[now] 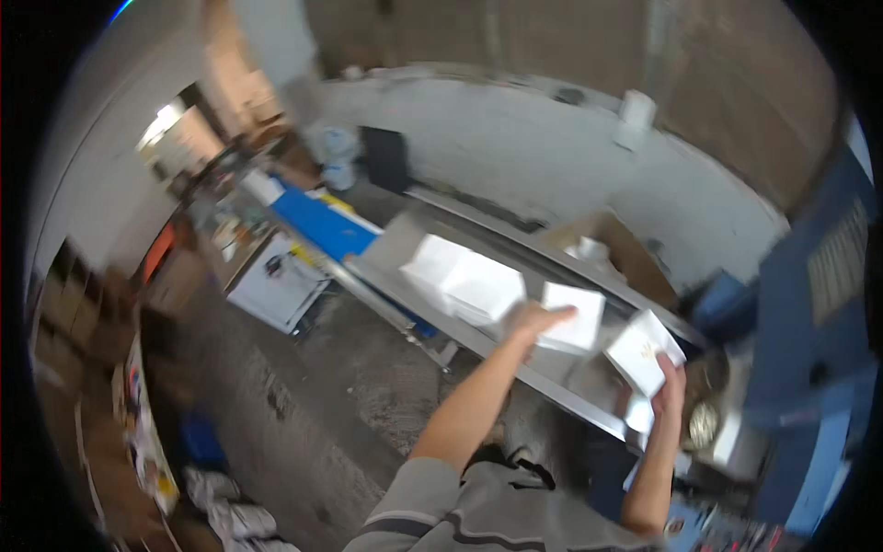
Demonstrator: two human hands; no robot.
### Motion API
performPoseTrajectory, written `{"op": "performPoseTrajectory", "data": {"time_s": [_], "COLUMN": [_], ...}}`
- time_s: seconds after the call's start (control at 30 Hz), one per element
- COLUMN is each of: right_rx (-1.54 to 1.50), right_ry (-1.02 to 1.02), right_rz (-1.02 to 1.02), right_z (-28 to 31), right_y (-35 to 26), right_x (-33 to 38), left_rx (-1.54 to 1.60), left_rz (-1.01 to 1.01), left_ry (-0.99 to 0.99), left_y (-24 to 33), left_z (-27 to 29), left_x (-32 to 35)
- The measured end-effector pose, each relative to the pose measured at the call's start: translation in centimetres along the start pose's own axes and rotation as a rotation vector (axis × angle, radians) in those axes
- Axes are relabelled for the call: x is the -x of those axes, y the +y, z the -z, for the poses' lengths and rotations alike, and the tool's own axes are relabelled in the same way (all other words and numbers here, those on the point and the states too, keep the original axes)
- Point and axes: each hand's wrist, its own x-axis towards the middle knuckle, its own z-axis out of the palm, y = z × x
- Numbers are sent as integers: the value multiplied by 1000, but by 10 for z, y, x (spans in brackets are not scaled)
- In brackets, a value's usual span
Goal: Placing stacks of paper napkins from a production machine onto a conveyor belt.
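Lengthwise, steel tabletop (pixel 391 247) slants away toward blue belt (pixel 322 221), metal rails (pixel 578 406) edging it. Cardboard box (pixel 648 276) beyond far rail. Wide white bundle (pixel 469 281) nearest belt, bare metal between. Right white box (pixel 638 351) grasped in my right hand (pixel 670 386), near tabletop's right end. Middle white box (pixel 581 333) just beside bundle; my left hand (pixel 529 324) touches it, cannot tell grip.

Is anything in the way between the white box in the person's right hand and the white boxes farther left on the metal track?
Yes. Between the held box in the right hand and the white boxes lie a middle box and the left hand reaching onto it.
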Motion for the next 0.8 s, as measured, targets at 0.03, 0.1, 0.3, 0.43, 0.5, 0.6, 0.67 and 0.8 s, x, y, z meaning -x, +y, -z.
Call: {"op": "performPoseTrajectory", "data": {"time_s": [0.03, 0.1, 0.3, 0.43, 0.5, 0.6, 0.67, 0.8], "right_rx": [-44, -20, -36, -53, -47, -51, -55, -114], "right_ry": [26, 1, 26, 34, 29, 3, -1, 41], "right_rz": [-15, -16, -43, -14, -25, -76, -107, -166], "right_z": [-10, -18, -11, -9, -7, -17, -18, -13], "right_y": [-9, -13, 1, -17, -10, 5, 7, 10], "right_x": [11, 6, 14, 44, 42, 31, 31, 24], "left_rx": [-17, 130, 141, 127, 187, 351, 351, 279], "left_rz": [129, 120, 136, 240, 256, 191, 70, 38], "left_ry": [-29, -83, -117, -117, -134, -215, -204, -249], "left_y": [21, 22, -3, 15, 4, -13, -15, 12], "left_z": [3, 14, 3, -25, -25, -12, -19, -10], "left_x": [17, 10, -29, 1, -11, -26, -21, 5]}}
